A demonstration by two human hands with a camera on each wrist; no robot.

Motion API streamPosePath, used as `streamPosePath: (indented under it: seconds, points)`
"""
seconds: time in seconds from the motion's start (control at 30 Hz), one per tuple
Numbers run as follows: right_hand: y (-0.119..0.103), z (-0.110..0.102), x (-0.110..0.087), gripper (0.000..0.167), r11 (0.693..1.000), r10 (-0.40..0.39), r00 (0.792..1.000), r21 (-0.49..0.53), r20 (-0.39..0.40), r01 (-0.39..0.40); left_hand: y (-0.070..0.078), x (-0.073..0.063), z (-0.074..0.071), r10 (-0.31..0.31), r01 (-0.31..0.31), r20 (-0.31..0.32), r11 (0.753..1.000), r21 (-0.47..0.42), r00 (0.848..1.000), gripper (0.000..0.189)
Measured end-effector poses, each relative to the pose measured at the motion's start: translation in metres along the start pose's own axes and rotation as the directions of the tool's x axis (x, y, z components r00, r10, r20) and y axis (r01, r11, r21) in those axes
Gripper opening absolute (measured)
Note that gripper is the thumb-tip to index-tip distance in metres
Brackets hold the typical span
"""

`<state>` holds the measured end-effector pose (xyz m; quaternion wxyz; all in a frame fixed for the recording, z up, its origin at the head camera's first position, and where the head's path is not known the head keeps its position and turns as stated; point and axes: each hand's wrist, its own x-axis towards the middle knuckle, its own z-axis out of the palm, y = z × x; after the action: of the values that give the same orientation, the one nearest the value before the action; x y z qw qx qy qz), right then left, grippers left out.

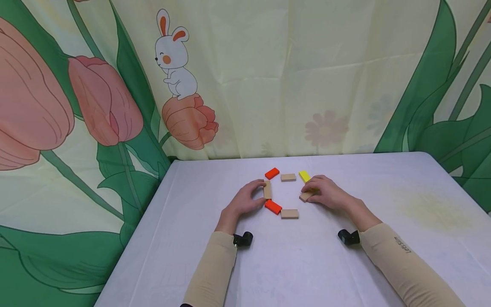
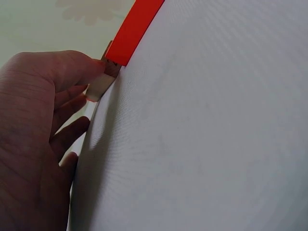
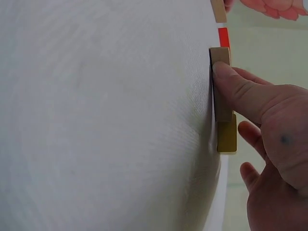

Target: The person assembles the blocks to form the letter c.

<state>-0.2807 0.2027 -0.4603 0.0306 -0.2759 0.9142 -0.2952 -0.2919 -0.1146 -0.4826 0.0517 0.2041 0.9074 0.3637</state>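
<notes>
My left hand (image 1: 246, 199) is at the left side of a loose ring of blocks, its thumb and fingers at a plain wooden block (image 1: 267, 190) that lies lengthwise away from me. In the left wrist view the thumb tip presses that wooden block (image 2: 102, 85), beside a red block (image 2: 134, 33). On the ring's right side, my right hand (image 1: 327, 192) pinches another wooden block (image 1: 305, 196). The right wrist view has the thumb flat on this wooden block (image 3: 222, 98), with a yellow block (image 3: 227, 137) by its end. Part of the held block is hidden by fingers.
One red block (image 1: 272, 173) lies at the ring's far left, another red block (image 1: 273, 207) at its near left. Wooden blocks lie at the far side (image 1: 288, 177) and near side (image 1: 289, 214). A yellow block (image 1: 304, 176) sits far right. A printed curtain (image 1: 268, 85) hangs behind the white-covered table (image 1: 291, 264).
</notes>
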Motion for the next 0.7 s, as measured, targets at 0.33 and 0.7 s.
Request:
streamPosePath:
  seconds: [0.33, 0.7]
  points:
    - [-0.0016, -0.0028, 0.0012, 0.025, 1.000, 0.019, 1.000, 0.011, 0.000, -0.019, 0.0015, -0.0003, 0.0000, -0.017, 0.017, 0.000, 1.000, 0.000, 1.000, 0.050]
    - [-0.0052, -0.0060, -0.0003, 0.025, 0.999, 0.029, 1.000, 0.012, 0.000, -0.029, 0.0020, -0.0005, -0.0005, -0.013, 0.013, 0.006, 1.000, 0.008, 1.000, 0.051]
